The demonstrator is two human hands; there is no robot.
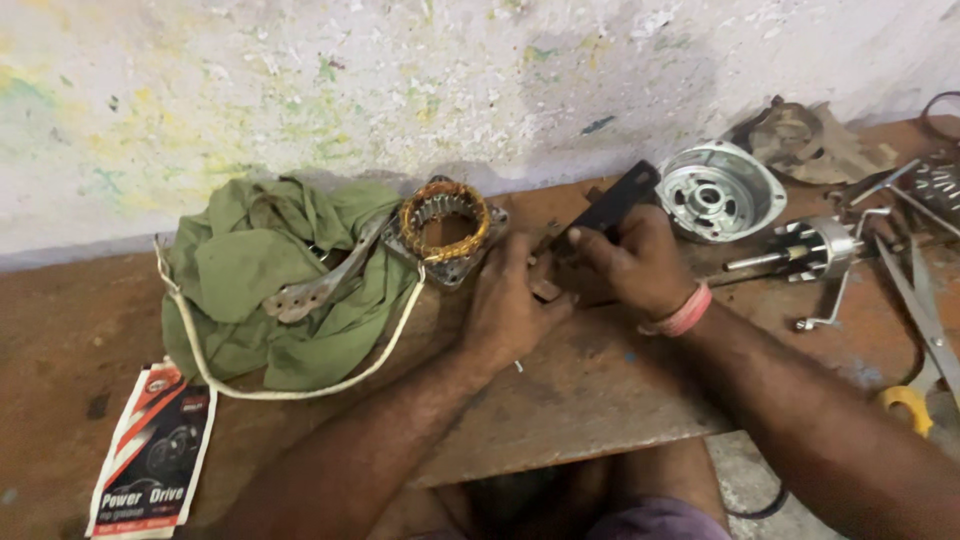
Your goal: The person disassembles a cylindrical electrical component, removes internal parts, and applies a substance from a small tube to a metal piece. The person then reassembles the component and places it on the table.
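Resting on the rusty worktable (600, 400), just right of the copper-wound stator (445, 230), the black flat bar (612, 208) looks stiff, light and easy to pinch. The right hand (635, 265) clamps its lower end; the left hand (510, 300) curls beside it (fingertips hidden). The table edge lies near; open room is toward it.

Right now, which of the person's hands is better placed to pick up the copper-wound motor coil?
Probably the left hand: the motor coil lies just beyond it on the table, while the right hand grips a black flat tool.
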